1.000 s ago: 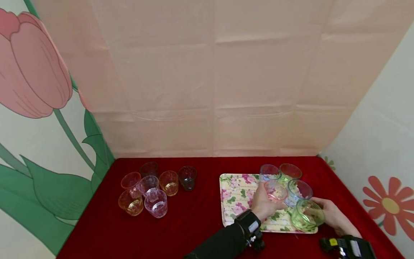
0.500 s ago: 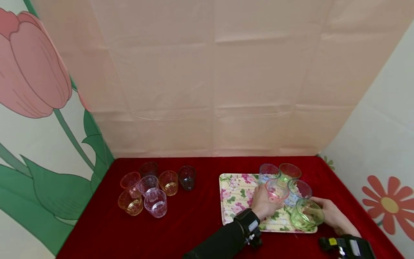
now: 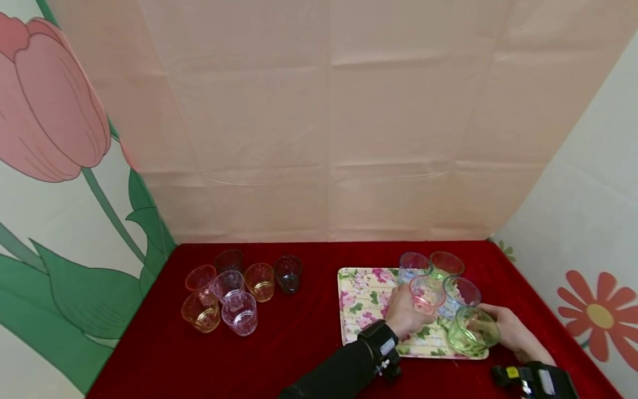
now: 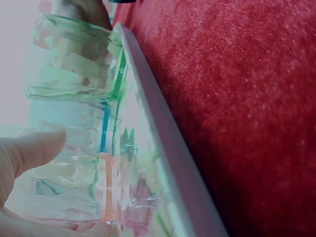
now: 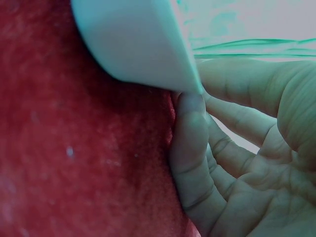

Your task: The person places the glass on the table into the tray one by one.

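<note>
In the head view, my left hand (image 3: 406,310) holds a pink-tinted glass (image 3: 427,295) upright on the floral tray (image 3: 366,327). The thumb (image 4: 42,148) and fingers lie along its side in the left wrist view. My right hand (image 3: 515,335) grips a green glass (image 3: 471,332) at the tray's near right corner. One right fingertip (image 5: 190,106) touches the tray's rim (image 5: 143,54) in the right wrist view. Between and behind the held glasses stand a blue-rimmed glass (image 3: 461,296), a second blue-tinted glass (image 3: 415,269) and another green glass (image 3: 446,266).
Several amber, red, purple and dark glasses (image 3: 240,316) stand in a cluster on the left of the red cloth (image 3: 304,332). A dark glass (image 3: 288,274) is at that cluster's right side. A beige backdrop (image 3: 324,138) rises behind the table.
The pink glass and my left fingers have shifted slightly right and away from me, up to the blue-rimmed glass. My right hand and the green glass have stayed nearly still.
</note>
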`<action>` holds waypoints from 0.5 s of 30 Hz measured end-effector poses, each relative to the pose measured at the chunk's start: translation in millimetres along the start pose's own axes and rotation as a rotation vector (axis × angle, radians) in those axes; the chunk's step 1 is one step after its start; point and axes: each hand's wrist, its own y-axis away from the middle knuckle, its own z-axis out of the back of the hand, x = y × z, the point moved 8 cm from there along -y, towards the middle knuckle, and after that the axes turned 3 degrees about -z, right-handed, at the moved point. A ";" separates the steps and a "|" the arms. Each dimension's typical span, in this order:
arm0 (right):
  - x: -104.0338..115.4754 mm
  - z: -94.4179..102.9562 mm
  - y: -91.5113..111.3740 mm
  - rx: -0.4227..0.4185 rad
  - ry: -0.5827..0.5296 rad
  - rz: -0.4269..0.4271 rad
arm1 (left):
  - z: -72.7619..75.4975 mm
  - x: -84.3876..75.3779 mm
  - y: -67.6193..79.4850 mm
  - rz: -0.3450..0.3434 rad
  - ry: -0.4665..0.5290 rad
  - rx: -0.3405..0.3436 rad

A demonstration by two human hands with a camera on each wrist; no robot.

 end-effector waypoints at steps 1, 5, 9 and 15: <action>0.4 -0.3 0.1 0.002 -0.002 0.000 | 1.2 -0.2 0.4 -0.003 -0.009 0.009; 2.1 -0.2 0.6 0.002 -0.006 -0.001 | 6.7 -1.0 2.4 -0.026 -0.061 0.051; 3.5 0.6 1.5 -0.002 -0.006 0.006 | 15.2 -1.8 3.8 -0.053 -0.099 0.071; 1.8 0.3 1.1 -0.002 0.000 0.000 | 31.6 0.3 6.5 -0.081 -0.021 0.091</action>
